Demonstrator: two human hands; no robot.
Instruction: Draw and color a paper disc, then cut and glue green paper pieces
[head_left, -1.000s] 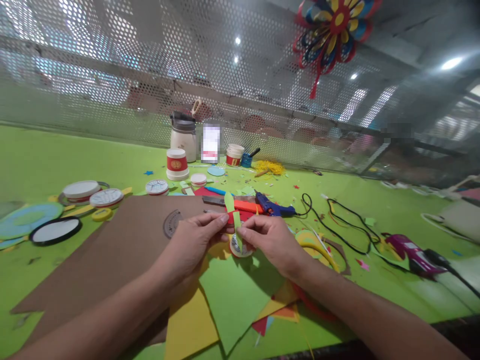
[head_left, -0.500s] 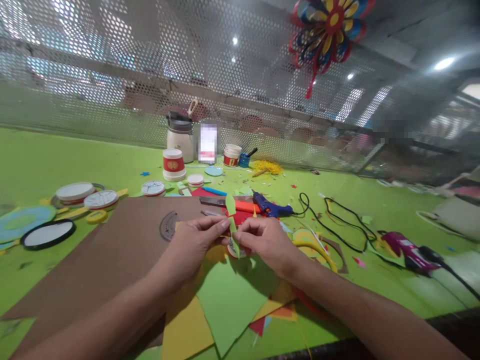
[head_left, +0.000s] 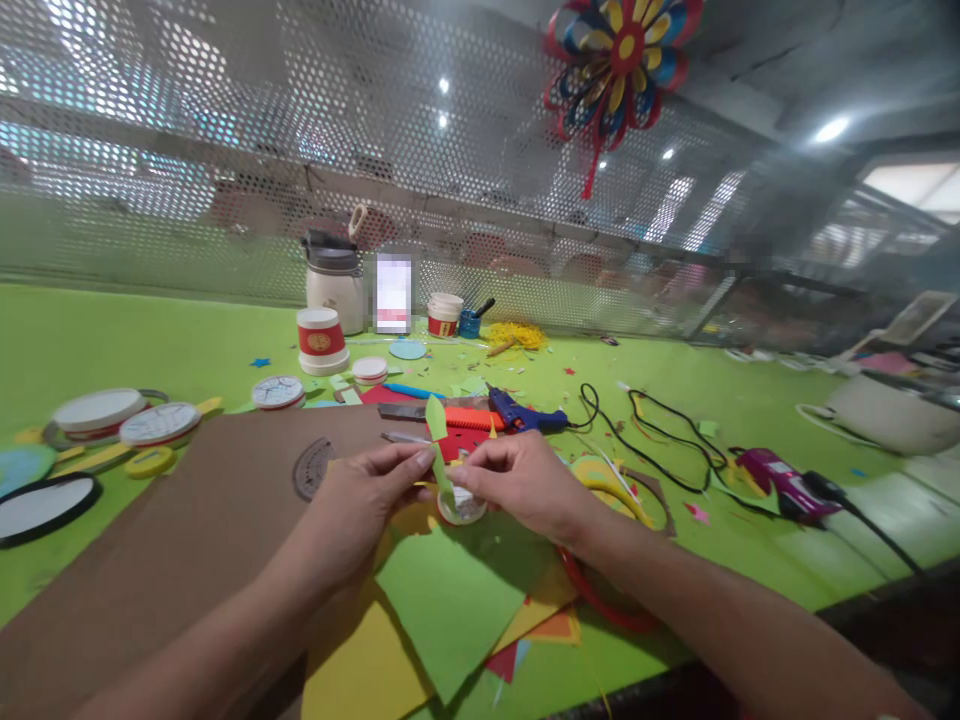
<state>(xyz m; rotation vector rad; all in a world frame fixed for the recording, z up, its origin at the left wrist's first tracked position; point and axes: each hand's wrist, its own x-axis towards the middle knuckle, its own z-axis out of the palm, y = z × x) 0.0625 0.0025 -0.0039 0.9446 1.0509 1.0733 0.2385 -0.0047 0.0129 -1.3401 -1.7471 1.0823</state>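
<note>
My left hand (head_left: 367, 495) and my right hand (head_left: 517, 480) meet over the middle of the green table (head_left: 112, 340), fingers pinched together. Between them they hold a small leaf-shaped green paper piece (head_left: 437, 425) that stands upright above the fingertips. Just below the fingers lies a small roll of tape (head_left: 461, 508). Under my hands lie loose sheets of green paper (head_left: 450, 600), yellow paper (head_left: 360, 660) and a large brown sheet (head_left: 187, 530).
A blue glue gun (head_left: 521, 415) and an orange-handled knife (head_left: 442, 415) lie behind my hands. Black cables (head_left: 660, 440) run right to a purple tool (head_left: 780, 480). Round lids (head_left: 97, 410), red-and-white cups (head_left: 321, 338) and a jug (head_left: 334, 280) stand left and back. A paper pinwheel (head_left: 619, 50) hangs on the perforated wall.
The view has swung a little right and down, so everything sits further left. My hands keep pinching the green piece and have dropped slightly toward the tape roll.
</note>
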